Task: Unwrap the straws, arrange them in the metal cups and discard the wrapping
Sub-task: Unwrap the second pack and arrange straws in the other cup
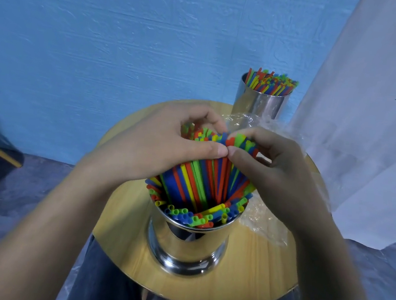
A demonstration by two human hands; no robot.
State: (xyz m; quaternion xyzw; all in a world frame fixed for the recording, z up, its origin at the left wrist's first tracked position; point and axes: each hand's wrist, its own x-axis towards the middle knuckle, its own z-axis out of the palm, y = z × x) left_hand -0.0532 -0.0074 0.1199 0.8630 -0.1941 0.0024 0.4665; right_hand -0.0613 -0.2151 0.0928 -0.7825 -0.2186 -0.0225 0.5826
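A shiny metal cup (187, 247) stands near the front of the round wooden table (256, 279), packed with coloured straws (203, 182) that fan up out of it. My left hand (163, 143) and my right hand (272, 163) close around the upper ends of the straw bundle from either side, thumbs touching at the middle. A second metal cup (259, 105) full of straws (271, 83) stands at the table's far edge. Clear plastic wrapping (265, 224) lies crumpled on the table to the right of the near cup and behind my right hand.
A blue wall (105, 40) rises behind the table. A white sheet or bag (373, 120) hangs at the right, close to the table edge. Dark stone-like floor lies on both sides, and my dark trousers (107, 287) show under the table.
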